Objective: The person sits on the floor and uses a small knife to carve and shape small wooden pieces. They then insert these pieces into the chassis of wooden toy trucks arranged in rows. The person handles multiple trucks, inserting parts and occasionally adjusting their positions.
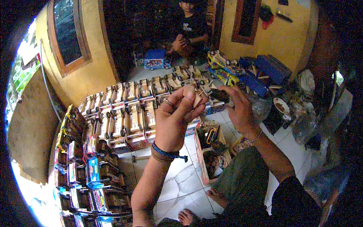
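Note:
My left hand point(176, 117) is raised in the middle of the view, its fingers closed on a small pale wooden block point(197, 100). Thin light sticks point(206, 89) jut out beside the block; whether they are fixed to it I cannot tell. To the right, my right hand point(242, 111) is held up with curved fingers and a gap between thumb and forefinger. A dark shape shows by its fingertips, too unclear to name. Behind my left hand stand rows of wooden toy trucks point(133, 120) with black wheels, many turned bottom up.
An open box point(202, 160) of black wheels and small parts sits by my leg. More toy trucks point(94, 172) line the left side. Blue-covered toy trucks point(272, 70) lie at the back right, near plastic bags point(302, 117). A person point(189, 32) sits in the doorway.

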The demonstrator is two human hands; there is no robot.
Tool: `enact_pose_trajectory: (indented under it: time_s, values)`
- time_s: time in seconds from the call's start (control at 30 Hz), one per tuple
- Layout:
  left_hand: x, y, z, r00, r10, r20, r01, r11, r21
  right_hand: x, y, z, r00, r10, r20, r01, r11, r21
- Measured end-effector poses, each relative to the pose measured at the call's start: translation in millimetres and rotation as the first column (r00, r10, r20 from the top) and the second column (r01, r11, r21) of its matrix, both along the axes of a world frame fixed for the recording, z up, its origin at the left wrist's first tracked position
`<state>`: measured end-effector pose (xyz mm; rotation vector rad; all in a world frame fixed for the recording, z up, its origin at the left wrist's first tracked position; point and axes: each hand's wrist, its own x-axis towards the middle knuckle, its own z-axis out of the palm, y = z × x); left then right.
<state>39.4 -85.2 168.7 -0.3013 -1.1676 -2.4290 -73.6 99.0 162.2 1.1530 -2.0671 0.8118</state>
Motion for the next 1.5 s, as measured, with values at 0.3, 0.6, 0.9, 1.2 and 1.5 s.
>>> enact_pose_trajectory:
  time_s: [0.3, 0.6, 0.9, 1.2, 1.5]
  values:
    - [-5, 12, -5, 0.999, -0.044, -0.009, 0.044, 0.997, -0.068, -7, 9, -10, 0.998, -0.032, -0.06, 0.032, 0.999, -0.01]
    - [-6, 17, -3, 0.999, -0.038, 0.02, 0.039, 0.999, -0.03, -13, 9, -16, 0.991, -0.042, -0.127, 0.041, 0.999, -0.009]
    - [-6, 17, -3, 0.998, -0.05, 0.024, 0.051, 0.999, -0.021, -12, 11, -16, 0.993, -0.047, -0.106, 0.048, 0.999, 0.007]
    - [-7, 17, -4, 0.998, -0.051, 0.032, 0.053, 0.997, -0.05, -13, 9, -14, 0.992, -0.037, -0.119, 0.037, 0.999, 0.0]
    - [-7, 18, -3, 0.998, -0.056, 0.035, 0.057, 0.997, -0.049, -12, 7, -14, 0.991, -0.081, -0.104, 0.081, 0.997, -0.003]
